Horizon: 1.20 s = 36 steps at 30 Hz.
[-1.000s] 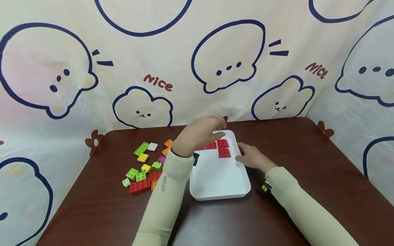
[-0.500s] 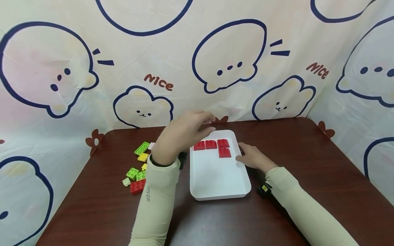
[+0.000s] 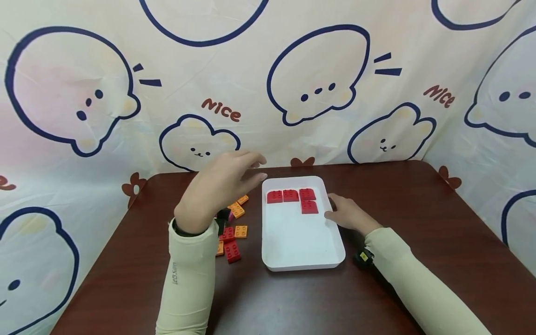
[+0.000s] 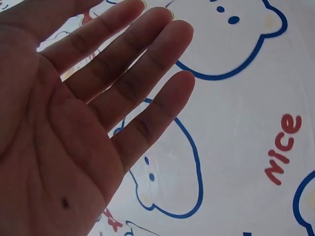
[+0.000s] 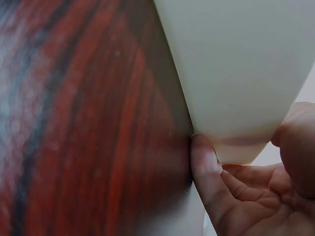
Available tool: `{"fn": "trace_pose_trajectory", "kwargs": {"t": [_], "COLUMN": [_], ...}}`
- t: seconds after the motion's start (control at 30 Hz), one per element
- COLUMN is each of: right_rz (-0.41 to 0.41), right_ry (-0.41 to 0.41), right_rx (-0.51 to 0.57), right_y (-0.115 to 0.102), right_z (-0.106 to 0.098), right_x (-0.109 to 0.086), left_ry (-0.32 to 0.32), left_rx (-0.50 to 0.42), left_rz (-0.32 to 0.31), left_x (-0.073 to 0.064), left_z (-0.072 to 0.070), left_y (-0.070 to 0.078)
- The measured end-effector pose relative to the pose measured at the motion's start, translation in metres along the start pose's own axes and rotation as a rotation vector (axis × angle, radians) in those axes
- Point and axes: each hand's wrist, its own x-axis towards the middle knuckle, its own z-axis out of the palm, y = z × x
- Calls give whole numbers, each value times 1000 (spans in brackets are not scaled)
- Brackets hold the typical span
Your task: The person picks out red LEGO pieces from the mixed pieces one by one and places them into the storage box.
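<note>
My left hand is raised above the left part of the table with nothing in it. The left wrist view shows its palm and straight, spread fingers. My right hand holds the right side of a white tray, its thumb over the rim. In the right wrist view the fingers press the outside of the tray wall. Several red toy building bricks sit in the far end of the tray. Loose bricks beside the left forearm include a red brick and an orange brick.
More orange bricks lie left of the tray, and the left hand and sleeve hide other loose ones. A dark brown wooden table bears everything. A printed cloth with cartoon faces hangs behind the table.
My left hand has moved left from over the tray to above the loose bricks, uncovering the red bricks in the tray. The right hand stays at the tray's side.
</note>
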Motion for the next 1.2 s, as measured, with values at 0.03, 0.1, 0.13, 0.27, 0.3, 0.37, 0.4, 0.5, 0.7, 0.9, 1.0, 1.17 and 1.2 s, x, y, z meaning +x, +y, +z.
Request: {"fn": "trace_pose_trajectory", "kwargs": {"t": [0.03, 0.1, 0.13, 0.27, 0.3, 0.37, 0.4, 0.5, 0.7, 0.9, 1.0, 1.17, 1.2], "right_rz": [0, 1, 1, 2, 1, -1, -3, -5, -5, 1, -1, -9, -9], "right_ry": [-2, 1, 1, 4, 3, 1, 1, -2, -2, -8, -8, -7, -7], "right_rx": [0, 5, 5, 2, -1, -2, -1, 2, 6, 12, 17, 11, 10], "right_y": [0, 1, 1, 1, 1, 0, 0, 0, 0, 0, 1, 2, 1], "right_z": [0, 1, 1, 1, 1, 0, 0, -1, 0, -1, -1, -1, -1], "right_x": [0, 0, 0, 0, 1, 1, 1, 0, 0, 1, 1, 1, 1], "left_ry": [-3, -8, -11, -19, -18, -14, -11, 3, -59, -124, -140, -183, -194], "left_rx": [1, -1, 1, 4, 4, 3, 1, 10, 80, 127, 136, 152, 156], "left_rz": [-7, -15, -19, -34, -30, -20, -13, 11, -13, -72, -82, -96, -96], "left_x": [-1, -3, -4, -6, -6, -6, -6, -6, -10, -18, -20, -22, -22], "left_z": [-1, -2, -3, -6, -7, -7, -7, -5, 4, 10, 12, 17, 18], "left_y": [-1, -3, -4, -4, -4, -4, -5, -6, -11, -25, -30, -34, -35]}}
